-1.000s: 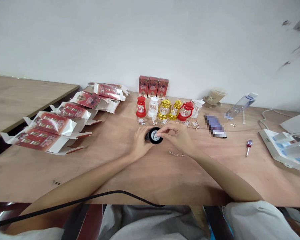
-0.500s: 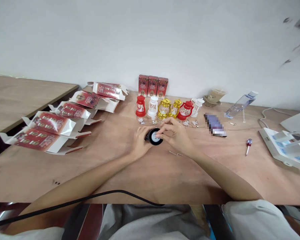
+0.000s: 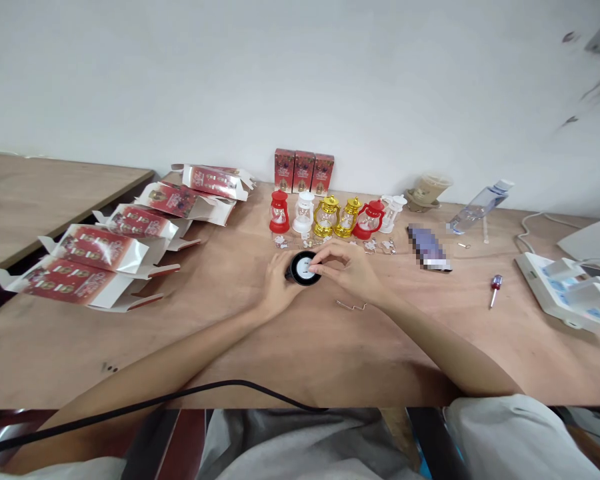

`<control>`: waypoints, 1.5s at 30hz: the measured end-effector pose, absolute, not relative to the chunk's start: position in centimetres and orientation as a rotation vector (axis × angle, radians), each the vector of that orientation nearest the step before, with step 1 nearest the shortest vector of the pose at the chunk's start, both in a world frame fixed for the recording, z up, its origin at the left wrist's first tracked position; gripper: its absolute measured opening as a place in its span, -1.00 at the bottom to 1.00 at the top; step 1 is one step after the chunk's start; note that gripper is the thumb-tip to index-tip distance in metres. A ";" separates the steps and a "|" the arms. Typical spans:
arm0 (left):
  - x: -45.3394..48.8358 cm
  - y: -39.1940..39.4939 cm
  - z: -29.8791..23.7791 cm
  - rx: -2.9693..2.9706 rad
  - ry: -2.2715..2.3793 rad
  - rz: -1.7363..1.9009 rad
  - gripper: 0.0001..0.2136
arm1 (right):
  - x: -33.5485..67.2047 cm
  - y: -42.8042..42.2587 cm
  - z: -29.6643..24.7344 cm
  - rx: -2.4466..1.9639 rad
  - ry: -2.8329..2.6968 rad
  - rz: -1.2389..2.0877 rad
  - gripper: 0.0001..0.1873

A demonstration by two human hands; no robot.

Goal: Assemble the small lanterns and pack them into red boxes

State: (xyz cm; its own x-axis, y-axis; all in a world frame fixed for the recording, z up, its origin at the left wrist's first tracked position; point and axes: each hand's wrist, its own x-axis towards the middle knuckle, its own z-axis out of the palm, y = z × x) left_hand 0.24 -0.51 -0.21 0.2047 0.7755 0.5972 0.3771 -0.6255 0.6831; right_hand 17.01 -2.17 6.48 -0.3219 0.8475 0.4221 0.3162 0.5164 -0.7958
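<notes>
My left hand (image 3: 278,283) is wrapped round a black lantern (image 3: 294,280), its round base turned up toward me. Set inside the black rim is a white disc (image 3: 305,265) with small dark marks. My right hand (image 3: 347,267) has thumb and forefinger pinched at the disc's right edge; whatever is between the fingertips is too small to make out. A bent wire handle (image 3: 351,306) lies on the table just below the right hand. Behind my hands, red, white and gold lanterns (image 3: 327,218) stand in a row, with small clear packets (image 3: 370,246) before them.
Opened red-and-white cartons (image 3: 100,248) lie along the left. Three small red boxes (image 3: 304,172) stand against the wall. To the right are a phone (image 3: 427,247), a screwdriver (image 3: 495,291), a water bottle (image 3: 483,205), a cup (image 3: 433,189) and a power strip (image 3: 535,270).
The view has shifted slightly. The base of the black lantern faces me a little more, showing more of the white disc. My right fingertips stay at its edge.
</notes>
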 end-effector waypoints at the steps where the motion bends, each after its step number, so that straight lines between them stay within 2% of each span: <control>1: 0.3 -0.5 -0.2 2.089 1.063 1.415 -0.71 | 17.1 -2.2 6.6 -0.937 -1.932 0.668 -0.81; 10: 0.1 -0.5 -0.4 2.104 1.096 1.418 -0.71 | 17.7 -2.0 5.5 -0.787 -2.233 0.165 -0.86; 20: 0.4 -0.4 -0.5 2.061 1.230 1.425 -0.70 | 16.7 -2.4 4.6 -0.854 -2.208 0.033 -0.81; 25: 0.2 -0.5 -0.4 2.083 1.194 1.411 -0.71 | 17.1 -2.4 5.4 -0.832 -2.216 0.139 -0.84; 29: 0.1 -0.3 -0.5 2.081 1.119 1.457 -0.67 | 19.3 -1.7 8.2 -0.803 -2.295 0.444 -0.82; 32: 0.1 -0.1 -0.8 2.066 1.081 1.519 -0.65 | 21.9 -0.9 9.5 -1.025 -2.298 0.416 -0.84; 35: 0.1 0.0 -1.0 2.071 1.081 1.528 -0.65 | 23.8 -0.5 8.7 -1.402 -2.503 0.322 -0.82; 37: 0.1 0.0 -1.0 2.070 1.090 1.528 -0.65 | 24.6 -0.6 7.5 -1.590 -2.653 0.377 -0.77; 45: 0.2 0.1 -1.0 2.087 1.089 1.534 -0.65 | 25.5 -0.9 5.7 -1.598 -2.666 0.636 -0.67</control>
State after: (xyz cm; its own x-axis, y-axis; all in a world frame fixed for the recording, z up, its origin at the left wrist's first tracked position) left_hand 0.18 0.09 -0.98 0.1282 0.7379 0.6626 0.3825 -0.6532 0.6535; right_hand 25.55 -0.92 5.69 -0.4924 0.8399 -0.2283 0.8525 0.4125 -0.3210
